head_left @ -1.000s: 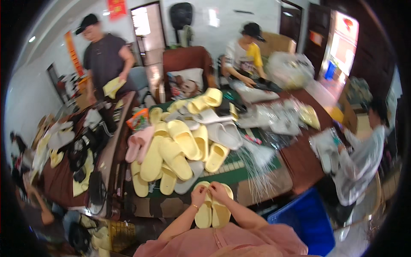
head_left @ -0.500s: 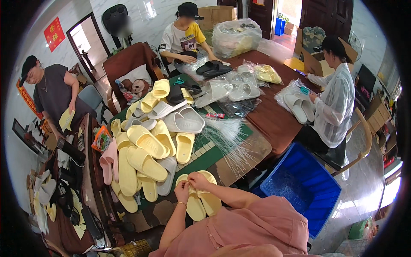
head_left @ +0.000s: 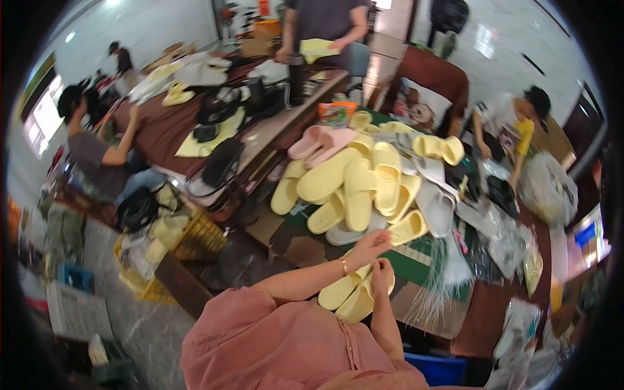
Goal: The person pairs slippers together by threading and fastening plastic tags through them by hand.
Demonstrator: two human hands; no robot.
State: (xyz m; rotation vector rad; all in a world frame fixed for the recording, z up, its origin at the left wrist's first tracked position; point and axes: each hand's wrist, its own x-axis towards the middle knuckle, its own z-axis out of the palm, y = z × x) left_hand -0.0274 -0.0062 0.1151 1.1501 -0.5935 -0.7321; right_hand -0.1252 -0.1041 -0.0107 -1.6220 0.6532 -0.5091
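A pair of yellow slippers [head_left: 357,304] sits side by side at the near edge of the table [head_left: 416,312], close to the person's pink shirt [head_left: 260,331]. I cannot tell if the pair rests on the table edge or on the person's lap. The pair's long way runs on a slant, from low on the left, near the shirt, to high on the right, near the hands.

The right hand [head_left: 381,274] is the nearer one. It is at the far end of the pair, over the right slipper, with its fingers curled in. The left hand [head_left: 369,249] is a bit farther out, past the far end, so the slippers lie back toward the body from its grip. Its fingertips look close together. It is blurry, so I cannot tell if either grip pinches something thin.

Just past the left fingertips is one more yellow slipper [head_left: 408,229], at the front of a big heap. A bunch of thin white strands [head_left: 442,279] lies to the right, well apart from both hands.
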